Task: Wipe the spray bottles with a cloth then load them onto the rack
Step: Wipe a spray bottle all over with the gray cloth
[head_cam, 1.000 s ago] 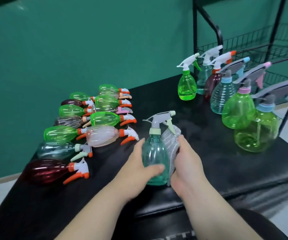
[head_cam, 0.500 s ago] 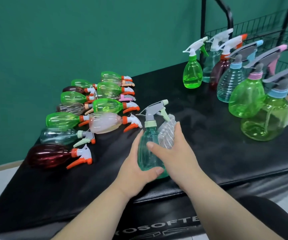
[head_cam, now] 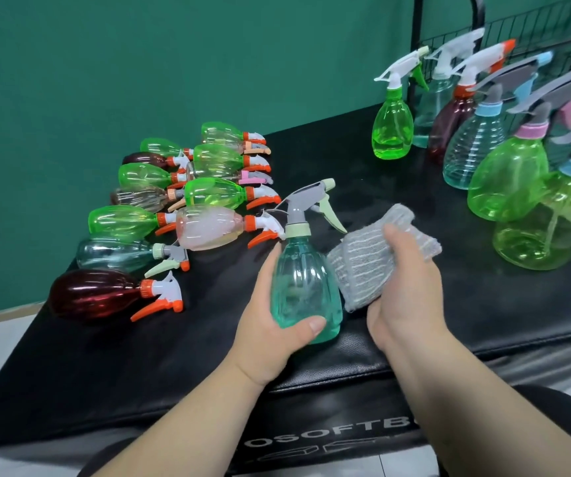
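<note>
1. One teal spray bottle (head_cam: 306,287) is standing upright near the front edge of the black padded bench (head_cam: 174,356), about midway along it. The left hand (head_cam: 270,332) is wrapping round its lower body, with the thumb lying across the front.
2. The right hand (head_cam: 404,290) is clutching a folded grey cloth (head_cam: 363,259), fingers curled into it, just beside the bottle's right flank. Whether the cloth is actually touching the plastic is hard to tell from this angle.
3. The bottle is looking empty, so it is probably feeling light and tipping easily. Its thin ribbed wall is likely giving under a hard squeeze and turning slippery if damp.
4. The wide belly is offering the steadiest hold for wiping. The narrow neck under the grey trigger head (head_cam: 306,197) is looking better for carrying.
5. The cloth is behaving as something soft and limp, bunching to fit the curves.
6. The bench cover is appearing matte and slightly cushioned, so bottles are unlikely to be sliding on it. More bottles (head_cam: 187,201) are lying on their sides along the left edge, and others (head_cam: 483,149) are standing at the far right corner.
7. A black wire rack (head_cam: 504,32) is rising behind that corner, against a green wall (head_cam: 139,63).
</note>
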